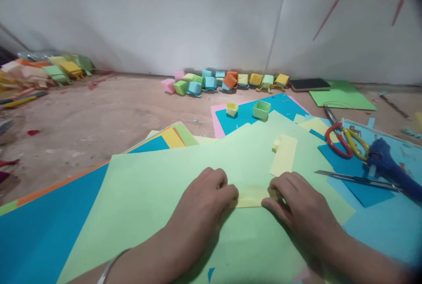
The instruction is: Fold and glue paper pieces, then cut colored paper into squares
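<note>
A narrow yellow paper strip [250,198] lies across the large light green sheet [151,187]. My left hand [206,202] pinches its left end with bent fingers, and my right hand [298,207] grips the right end between thumb and fingers. Both ends are hidden under the fingertips. Just beyond the strip rests a flat pale yellow paper piece [284,155], with a small folded yellow piece [276,144] at its left edge. Farther back stand a small yellow paper box [232,109] and a bigger green paper box [262,110], both open at the top.
Scissors [339,140], a craft knife [359,179] and a blue glue gun [389,161] lie at the right. Several folded paper pieces [210,83] line the wall, near a dark phone [310,84]. More paper shapes [54,72] are heaped far left. Blue sheets [49,218] lie underneath.
</note>
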